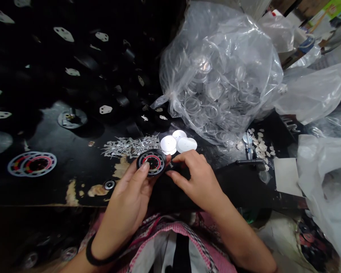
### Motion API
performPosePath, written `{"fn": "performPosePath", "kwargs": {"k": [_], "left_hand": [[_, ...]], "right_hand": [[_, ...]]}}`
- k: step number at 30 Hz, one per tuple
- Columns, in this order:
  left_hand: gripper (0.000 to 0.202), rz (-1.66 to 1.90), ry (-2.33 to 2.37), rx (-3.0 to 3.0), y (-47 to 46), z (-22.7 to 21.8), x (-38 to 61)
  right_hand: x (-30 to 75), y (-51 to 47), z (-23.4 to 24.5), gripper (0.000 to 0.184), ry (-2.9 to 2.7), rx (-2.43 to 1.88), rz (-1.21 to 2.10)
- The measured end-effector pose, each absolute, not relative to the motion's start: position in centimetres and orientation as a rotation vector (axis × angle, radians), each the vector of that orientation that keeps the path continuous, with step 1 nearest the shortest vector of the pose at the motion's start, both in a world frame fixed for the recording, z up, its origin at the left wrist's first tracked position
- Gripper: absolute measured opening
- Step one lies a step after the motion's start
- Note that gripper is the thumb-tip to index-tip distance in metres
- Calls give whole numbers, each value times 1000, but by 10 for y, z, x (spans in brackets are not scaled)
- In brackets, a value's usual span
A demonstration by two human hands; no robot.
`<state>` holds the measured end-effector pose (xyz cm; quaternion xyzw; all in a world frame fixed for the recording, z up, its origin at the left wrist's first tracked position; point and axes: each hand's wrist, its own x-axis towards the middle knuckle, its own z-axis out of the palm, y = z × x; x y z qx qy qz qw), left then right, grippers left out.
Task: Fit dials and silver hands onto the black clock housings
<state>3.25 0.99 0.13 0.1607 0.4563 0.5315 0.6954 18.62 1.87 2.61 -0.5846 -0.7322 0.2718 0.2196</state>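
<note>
My left hand [130, 197] grips a small round black gauge [152, 162] with a red, white and black dial face, thumb over its front and fingers behind. My right hand [197, 178] is beside it on the right, fingers curled in a pinch at the gauge's edge; whatever it pinches is too small to make out. Just behind the gauge lie three white round discs [177, 143] and a heap of small silver pointer needles [127, 147] on the black worktable [59, 178].
A large clear plastic bag [221, 76] full of transparent round covers stands behind on the right. Printed dial faces [32, 163] lie at the left. Black gauge bodies [72, 118] crowd the back left. More plastic bags [324, 170] and small metal scraps [260, 144] sit at right.
</note>
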Motion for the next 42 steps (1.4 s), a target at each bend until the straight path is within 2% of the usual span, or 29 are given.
{"fn": "performPosePath", "kwargs": {"k": [2,7,13,18,27,36,42], "left_hand": [[22,1165,1022,319,9,4,34],[21,1146,1009,240,10,9,33],[30,1162,1060,299,13,9,39],[25,1052,1076,308,12,5,48],[31,988,1072,634,5,-12,36],[25,949,1088,765,5,5,31],[21,968,1141,905,7,15,29]], "right_hand": [[187,18,24,7,-2066,-1621,671],[189,17,26,15,-2042,-1612,561],[188,11,39,11,-1836,-1461,801],[183,11,39,13,-1979,-1588,730],[184,12,43,12,-1987,-1666,751],[189,11,49,14,-1892,-1576,890],[187,9,49,14,-1914,-1577,832]]}}
